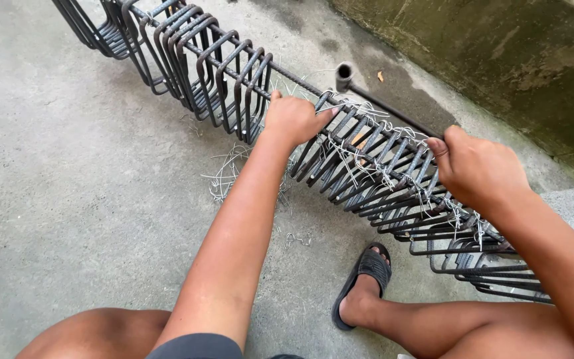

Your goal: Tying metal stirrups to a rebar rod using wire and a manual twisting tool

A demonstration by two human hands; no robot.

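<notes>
The right hand (476,169) is closing its grip on a metal rod tool (383,106); the left hand (293,119) is pressing fingers down on the rebar cage (340,153), whose long axis is running diagonally between both hands across the concrete floor (68,166).

two hands, one tool, one sandal

one rebar cage (367,166) carried dozens of stirrups, too many to count.

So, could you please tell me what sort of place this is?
Probably an outdoor building-site yard: a bare concrete floor, a rebar cage of steel stirrups, and tie-wire scraps scattered beside a stained wall.
</notes>
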